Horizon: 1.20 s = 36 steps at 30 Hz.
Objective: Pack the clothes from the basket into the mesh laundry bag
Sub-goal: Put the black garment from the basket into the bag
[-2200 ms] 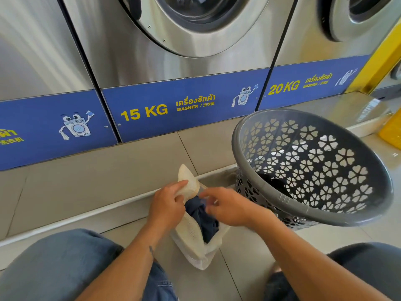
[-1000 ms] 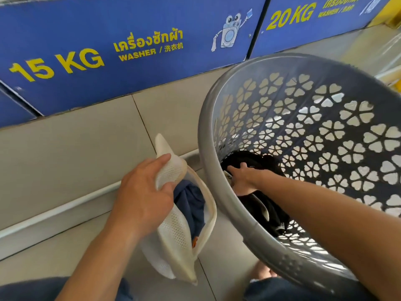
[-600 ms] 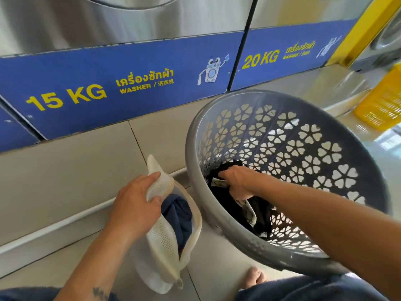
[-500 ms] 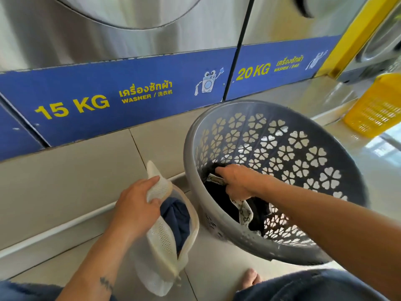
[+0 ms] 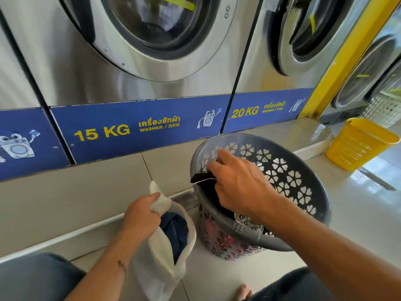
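Lifted now, the right hand [image 5: 240, 183] grips a black garment [image 5: 208, 187] over the basket [image 5: 303, 242] rim. Left hand [image 5: 141, 216] pinches the mesh bag [image 5: 160, 257] open (washers read "15 KG", "20 KG")

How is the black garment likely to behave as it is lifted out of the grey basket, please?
Held by the right hand, the black garment already sags over the grey basket rim, so it is probably floppy and light. Its trailing end may snag there.

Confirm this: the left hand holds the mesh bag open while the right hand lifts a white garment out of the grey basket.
Not quite. In the head view the garment in the right hand is black, not white. The left hand does hold the mesh bag open beside the grey basket.
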Each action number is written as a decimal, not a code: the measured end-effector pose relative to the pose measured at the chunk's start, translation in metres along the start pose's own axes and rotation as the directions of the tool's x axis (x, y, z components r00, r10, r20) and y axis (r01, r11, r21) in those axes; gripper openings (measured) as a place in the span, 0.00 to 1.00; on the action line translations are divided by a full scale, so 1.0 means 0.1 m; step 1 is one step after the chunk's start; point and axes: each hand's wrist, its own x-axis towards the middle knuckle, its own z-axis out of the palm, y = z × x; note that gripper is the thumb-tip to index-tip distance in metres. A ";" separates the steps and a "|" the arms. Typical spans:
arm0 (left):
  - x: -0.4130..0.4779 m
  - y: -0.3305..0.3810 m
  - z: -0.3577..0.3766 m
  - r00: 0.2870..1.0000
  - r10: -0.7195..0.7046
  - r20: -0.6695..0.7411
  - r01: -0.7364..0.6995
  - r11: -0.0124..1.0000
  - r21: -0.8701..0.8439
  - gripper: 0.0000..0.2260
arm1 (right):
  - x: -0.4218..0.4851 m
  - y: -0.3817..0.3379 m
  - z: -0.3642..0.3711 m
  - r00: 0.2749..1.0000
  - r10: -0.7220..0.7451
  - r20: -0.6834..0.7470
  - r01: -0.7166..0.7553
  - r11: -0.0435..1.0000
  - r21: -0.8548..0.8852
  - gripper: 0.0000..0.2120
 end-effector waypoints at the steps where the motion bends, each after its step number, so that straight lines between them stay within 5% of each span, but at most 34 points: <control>1: -0.01 -0.01 -0.02 1.000 -0.006 -0.003 0.006 1.000 0.004 0.25 | -0.04 -0.07 0.00 1.000 0.009 0.007 -0.009 1.000 0.022 0.11; 5: -0.03 -0.07 -0.07 0.999 -0.043 -0.010 0.043 0.999 -0.018 0.25 | -0.14 -0.11 0.20 0.958 0.007 0.286 -0.084 0.962 0.259 0.23; 7: -0.03 -0.10 -0.09 0.999 -0.051 -0.004 0.050 0.998 -0.021 0.25 | -0.17 0.00 0.34 0.951 0.036 0.306 -0.154 0.916 0.370 0.27; 11: -0.03 -0.16 -0.10 0.998 -0.063 0.008 0.063 0.997 -0.041 0.27 | -0.20 0.22 0.65 0.933 0.231 0.275 -0.352 0.748 0.563 0.19; 15: 0.01 -0.18 -0.08 0.999 -0.048 0.010 0.048 0.996 -0.071 0.27 | -0.13 0.27 0.80 0.903 0.280 0.327 -0.430 0.613 0.663 0.14; 19: 0.03 -0.18 -0.05 0.999 -0.043 0.013 0.044 0.995 -0.086 0.27 | -0.04 0.31 0.69 0.934 0.297 0.200 -0.355 0.687 0.634 0.22; 28: -0.04 -0.24 -0.13 0.998 -0.053 -0.022 0.051 0.996 -0.074 0.27 | 0.04 -0.41 -0.56 0.942 0.137 -0.307 -0.004 0.918 0.396 0.21; 30: -0.05 -0.27 -0.17 0.998 -0.063 -0.017 0.061 0.992 -0.114 0.25 | -0.04 -0.60 -0.55 0.993 -0.029 -0.113 0.075 0.903 0.423 0.15; 32: -0.05 -0.31 -0.22 0.997 -0.074 -0.006 0.071 0.982 -0.175 0.23 | -0.07 -0.62 -0.41 0.964 -0.149 0.220 -0.010 0.808 0.589 0.17; 36: -0.11 -0.38 -0.27 0.997 -0.073 -0.001 0.073 0.991 -0.112 0.28 | 0.03 -0.08 0.25 0.930 0.179 0.320 -0.318 0.828 0.462 0.37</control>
